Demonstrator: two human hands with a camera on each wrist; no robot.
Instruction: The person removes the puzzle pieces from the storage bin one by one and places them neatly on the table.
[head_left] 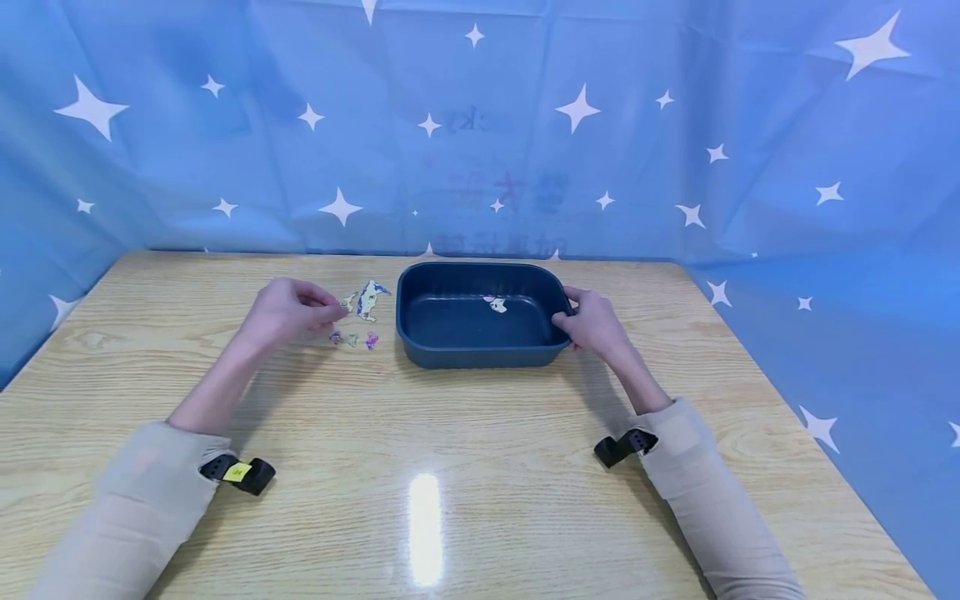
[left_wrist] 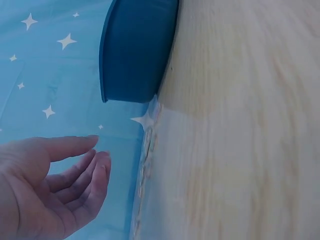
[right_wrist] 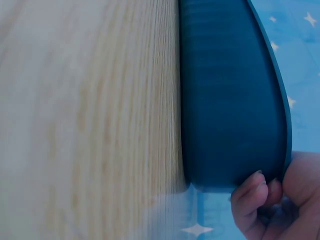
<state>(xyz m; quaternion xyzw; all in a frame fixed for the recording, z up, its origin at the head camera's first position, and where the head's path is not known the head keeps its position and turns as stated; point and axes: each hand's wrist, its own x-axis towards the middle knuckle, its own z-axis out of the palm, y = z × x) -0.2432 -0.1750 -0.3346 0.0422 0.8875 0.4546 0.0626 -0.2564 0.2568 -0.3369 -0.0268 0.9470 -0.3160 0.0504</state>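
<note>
A dark blue rectangular basin stands on the wooden table. My right hand grips its right end, thumb over the rim and fingers against the outer wall, as the right wrist view shows at the basin's side. Inside lies a small whitish cut-out piece. Left of the basin, my left hand hovers beside several small flat pieces, its thumb and fingertips close but apart with nothing seen between them. The nearest is a pale piece; beside it lies a larger blue-and-white piece.
A row of tiny pieces, among them a purple one and a green one, lies in front of the larger piece. Behind the wooden table hangs a blue curtain with white stars.
</note>
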